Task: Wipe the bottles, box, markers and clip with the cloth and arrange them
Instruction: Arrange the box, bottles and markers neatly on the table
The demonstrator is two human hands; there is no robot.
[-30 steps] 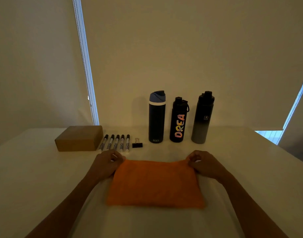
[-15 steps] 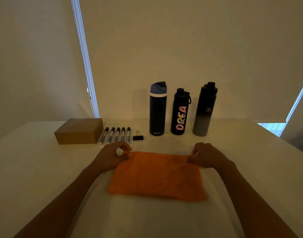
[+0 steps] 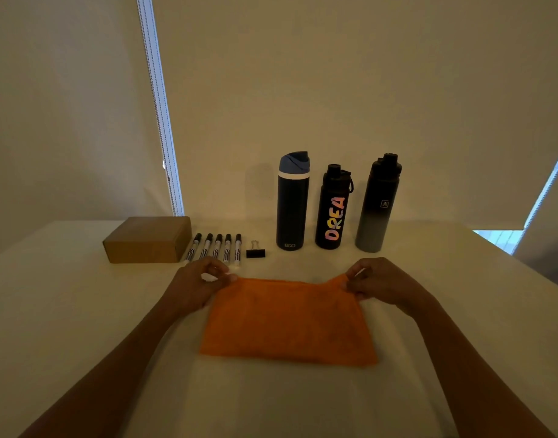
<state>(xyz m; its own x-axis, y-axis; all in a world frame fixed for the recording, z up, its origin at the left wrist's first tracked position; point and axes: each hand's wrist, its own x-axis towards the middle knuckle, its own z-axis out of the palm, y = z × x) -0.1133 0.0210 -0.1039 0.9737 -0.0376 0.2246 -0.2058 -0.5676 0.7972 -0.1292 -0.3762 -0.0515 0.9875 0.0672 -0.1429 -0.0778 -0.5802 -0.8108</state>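
Note:
An orange cloth (image 3: 287, 324) lies flat on the white table (image 3: 66, 311) in front of me. My left hand (image 3: 195, 286) pinches its far left corner and my right hand (image 3: 382, 284) pinches its far right corner, which is lifted slightly. Behind the cloth stand three bottles: a navy one with a blue lid (image 3: 293, 202), a black one lettered DREA (image 3: 333, 210), and a black-to-grey one (image 3: 378, 205). Left of them lie a black binder clip (image 3: 255, 252), several markers (image 3: 216, 248) in a row, and a brown cardboard box (image 3: 148, 240).
A wall and blinds (image 3: 159, 105) rise right behind the table's far edge. The table's right edge (image 3: 524, 263) slants toward a bright window gap.
Both hands have stayed at the cloth's far corners; the right corner now lifts a little off the table. The view has shifted slightly.

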